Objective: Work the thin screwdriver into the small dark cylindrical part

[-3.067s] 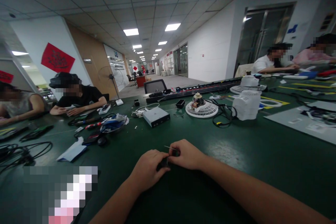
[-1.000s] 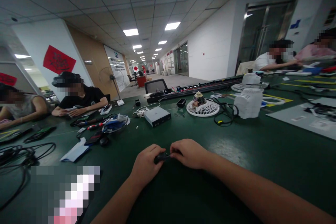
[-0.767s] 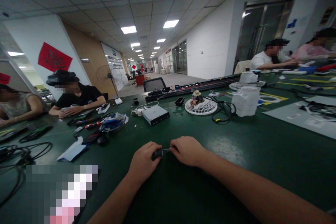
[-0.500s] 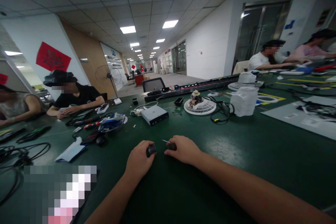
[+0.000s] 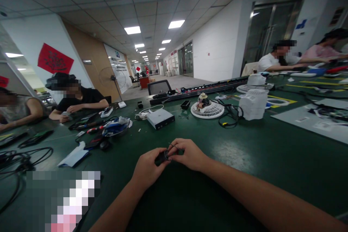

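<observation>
Low in the middle of the view, my left hand (image 5: 149,165) grips a small dark cylindrical part (image 5: 162,156) between thumb and fingers. My right hand (image 5: 187,154) meets it from the right, its fingertips at the end of that part. A thin tool (image 5: 175,146) sticks out from the right fingers toward the upper left; the rest of it is hidden in the hand. Beyond the hands, a grey box-shaped drive (image 5: 161,118) lies on the green table (image 5: 174,195).
A white fan grille with a motor (image 5: 207,109), black cables (image 5: 231,116) and a white housing (image 5: 252,104) stand behind to the right. Left are a blue cloth (image 5: 115,126), a black mouse (image 5: 104,145) and a light-blue sheet (image 5: 73,155). People sit at both far sides.
My left hand has moved right with the dark part, and the gap between my hands has closed. The thin tool has shifted slightly, and my right fingertips now touch the part.
</observation>
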Motion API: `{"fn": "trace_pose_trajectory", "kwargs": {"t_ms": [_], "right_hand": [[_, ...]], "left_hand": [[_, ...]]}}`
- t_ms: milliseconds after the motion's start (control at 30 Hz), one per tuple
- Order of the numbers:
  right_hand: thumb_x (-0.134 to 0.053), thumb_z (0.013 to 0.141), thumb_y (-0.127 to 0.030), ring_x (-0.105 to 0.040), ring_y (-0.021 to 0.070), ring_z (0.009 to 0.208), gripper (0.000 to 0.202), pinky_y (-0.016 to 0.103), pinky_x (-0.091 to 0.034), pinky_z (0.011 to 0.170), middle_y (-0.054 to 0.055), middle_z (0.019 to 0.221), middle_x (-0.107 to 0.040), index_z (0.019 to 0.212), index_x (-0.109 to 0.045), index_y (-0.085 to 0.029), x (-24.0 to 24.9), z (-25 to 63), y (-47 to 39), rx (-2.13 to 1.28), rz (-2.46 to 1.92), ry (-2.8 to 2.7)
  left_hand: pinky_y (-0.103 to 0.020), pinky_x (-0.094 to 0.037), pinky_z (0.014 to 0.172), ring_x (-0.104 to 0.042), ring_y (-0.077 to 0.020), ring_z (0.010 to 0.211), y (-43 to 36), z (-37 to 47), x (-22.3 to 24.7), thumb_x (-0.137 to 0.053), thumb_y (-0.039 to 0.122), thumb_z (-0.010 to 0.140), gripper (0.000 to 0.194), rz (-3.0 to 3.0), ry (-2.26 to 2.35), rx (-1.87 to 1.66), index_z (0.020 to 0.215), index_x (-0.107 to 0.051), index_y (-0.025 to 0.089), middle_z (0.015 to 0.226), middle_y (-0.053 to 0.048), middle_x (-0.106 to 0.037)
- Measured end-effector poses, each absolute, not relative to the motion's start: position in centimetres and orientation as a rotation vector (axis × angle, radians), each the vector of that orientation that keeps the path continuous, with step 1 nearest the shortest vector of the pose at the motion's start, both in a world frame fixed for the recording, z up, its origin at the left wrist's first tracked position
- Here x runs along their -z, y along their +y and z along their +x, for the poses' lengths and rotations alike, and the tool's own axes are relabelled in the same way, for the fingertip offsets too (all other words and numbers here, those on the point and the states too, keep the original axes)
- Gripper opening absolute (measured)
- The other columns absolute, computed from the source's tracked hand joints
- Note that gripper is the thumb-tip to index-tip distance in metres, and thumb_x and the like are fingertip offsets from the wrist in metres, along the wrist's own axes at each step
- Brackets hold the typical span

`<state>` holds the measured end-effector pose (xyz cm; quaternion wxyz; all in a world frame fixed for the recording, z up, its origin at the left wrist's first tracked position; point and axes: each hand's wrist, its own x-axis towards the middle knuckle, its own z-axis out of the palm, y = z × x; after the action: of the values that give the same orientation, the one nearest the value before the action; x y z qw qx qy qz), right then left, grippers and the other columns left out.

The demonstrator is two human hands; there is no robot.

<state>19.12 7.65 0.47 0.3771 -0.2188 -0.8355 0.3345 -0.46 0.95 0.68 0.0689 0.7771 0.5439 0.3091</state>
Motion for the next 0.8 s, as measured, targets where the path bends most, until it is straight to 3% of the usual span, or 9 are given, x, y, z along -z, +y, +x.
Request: {"fn": "trace_pose_trajectory", "kwargs": {"t_ms": [300, 467, 633, 800], "right_hand": [[-0.063, 0.086, -0.026, -0.061, 0.0150, 0.079, 0.020, 0.026, -0.047, 0.070, 0.005, 0.091, -0.066, 0.102, -0.075, -0.021, -0.9, 19.5, 7.4, -0.769, -0.531, -2.227], [-0.057, 0.089, -0.023, -0.060, 0.0140, 0.075, 0.047, 0.025, -0.044, 0.070, 0.002, 0.093, -0.068, 0.135, -0.054, -0.029, -1.4, 20.1, 7.2, -0.654, -0.568, -2.527], [-0.057, 0.087, -0.022, -0.062, 0.0178, 0.082, 0.053, 0.029, -0.043, 0.075, 0.004, 0.099, -0.069, 0.139, -0.049, -0.034, -2.1, 20.2, 6.5, -0.438, -0.671, -2.633], [-0.056, 0.090, -0.026, -0.059, 0.0115, 0.061, 0.057, 0.022, -0.043, 0.061, -0.002, 0.075, -0.067, 0.145, -0.040, -0.030, -1.3, 19.9, 6.9, -1.083, -0.649, -2.565]], "left_hand": [[-0.035, -0.054, 0.083, -0.068, -0.0210, 0.092, 1.0, -0.7, -0.3, -0.067, 0.028, 0.083, 0.031, 2.372, 1.688, -1.111, 0.114, -0.062, 0.023, 0.105, -0.005, -0.072], [-0.033, -0.056, 0.079, -0.070, -0.0200, 0.087, 1.2, -1.1, 0.0, -0.068, 0.028, 0.081, 0.031, 2.257, 1.750, -1.176, 0.111, -0.063, 0.022, 0.098, -0.003, -0.074], [-0.033, -0.056, 0.080, -0.069, -0.0203, 0.088, 1.4, -1.5, 0.3, -0.070, 0.029, 0.080, 0.032, 2.260, 1.738, -1.118, 0.111, -0.064, 0.024, 0.099, -0.002, -0.074], [-0.036, -0.055, 0.083, -0.069, -0.0212, 0.091, 1.3, -1.6, 0.2, -0.069, 0.027, 0.080, 0.032, 2.263, 1.733, -1.173, 0.111, -0.063, 0.023, 0.102, -0.004, -0.073]]}}
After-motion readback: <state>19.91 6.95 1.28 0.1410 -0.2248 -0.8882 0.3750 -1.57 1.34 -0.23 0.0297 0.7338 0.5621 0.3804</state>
